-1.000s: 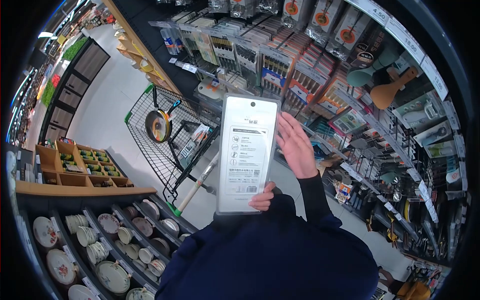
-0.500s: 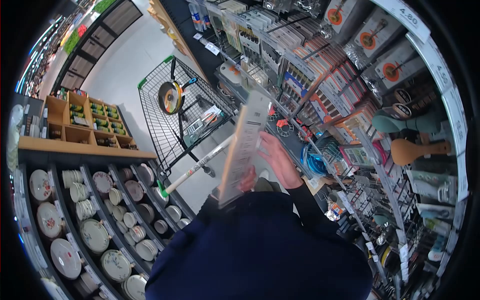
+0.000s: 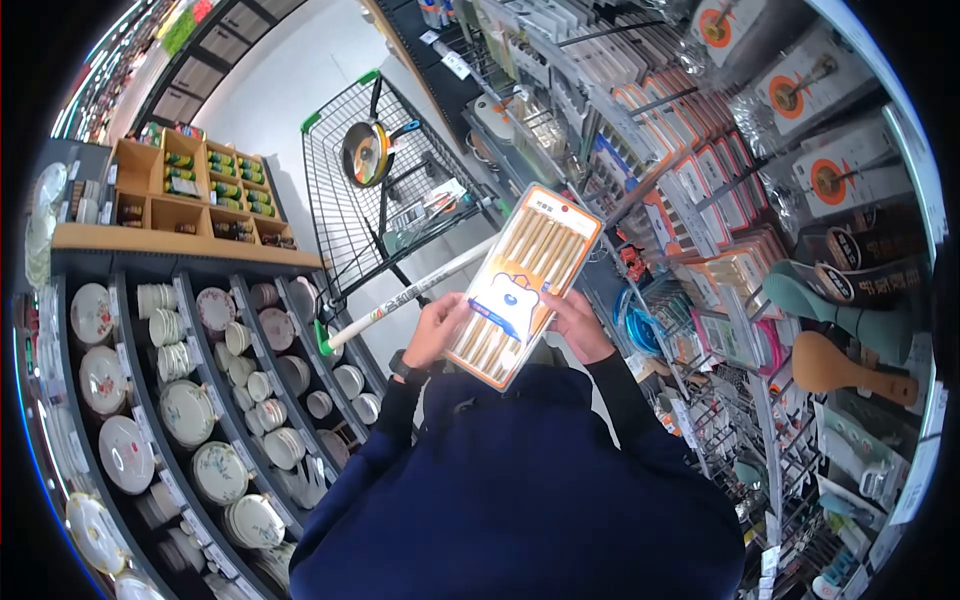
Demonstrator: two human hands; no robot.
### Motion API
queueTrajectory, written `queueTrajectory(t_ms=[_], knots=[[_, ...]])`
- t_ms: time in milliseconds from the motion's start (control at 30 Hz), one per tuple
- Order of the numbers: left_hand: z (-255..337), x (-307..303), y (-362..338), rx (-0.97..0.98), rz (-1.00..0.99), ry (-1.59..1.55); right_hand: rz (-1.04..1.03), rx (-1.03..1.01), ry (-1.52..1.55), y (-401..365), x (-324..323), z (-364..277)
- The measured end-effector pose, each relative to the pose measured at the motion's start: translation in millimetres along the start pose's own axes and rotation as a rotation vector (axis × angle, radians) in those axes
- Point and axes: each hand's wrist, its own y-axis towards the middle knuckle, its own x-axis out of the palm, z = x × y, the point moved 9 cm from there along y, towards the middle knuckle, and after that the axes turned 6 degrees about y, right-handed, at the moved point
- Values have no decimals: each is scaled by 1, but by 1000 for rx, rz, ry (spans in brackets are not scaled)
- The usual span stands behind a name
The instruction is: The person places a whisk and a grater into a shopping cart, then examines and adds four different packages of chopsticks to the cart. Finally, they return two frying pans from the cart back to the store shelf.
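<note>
A flat pack of chopsticks (image 3: 530, 262) faces up in front of my chest, tilted, with pale wooden sticks behind clear plastic and an orange and blue printed card. My left hand (image 3: 437, 330) grips its lower left edge. On the opposite edge, my right hand (image 3: 580, 325) pinches the pack with thumb and fingers. Part of the fingers of both hands is hidden behind the pack.
Ahead stands a wire shopping cart (image 3: 345, 225) with a frying pan (image 3: 366, 155) and packaged goods in it. Shelves of bowls and plates (image 3: 188, 412) run along the left. Racks of hanging utensils, including a wooden rice paddle (image 3: 850, 368), line the right.
The pack has turned from nearly edge-on to its printed front facing me. My right hand, apart-fingered beside it before, now grips its right edge. The view has shifted slightly.
</note>
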Motion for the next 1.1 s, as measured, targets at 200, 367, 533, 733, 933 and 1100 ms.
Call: queueTrajectory(t_ms=[200,367,533,733,933,1100], knots=[[-31,-18,-25,-57,53,-636,-41,14,82,14,17,-7],[-53,4,-30,-48,52,-950,-26,-11,31,39,38,-8],[-45,-26,-11,-95,-24,-781,36,-62,11,67,79,-1],[-51,-124,22,-84,165,-877,131,-72,-98,128,125,19],[-105,-253,53,-166,468,-944,72,-412,-843,210,146,38],[-152,-373,113,-162,639,-528,261,-355,-1388,242,111,50]])
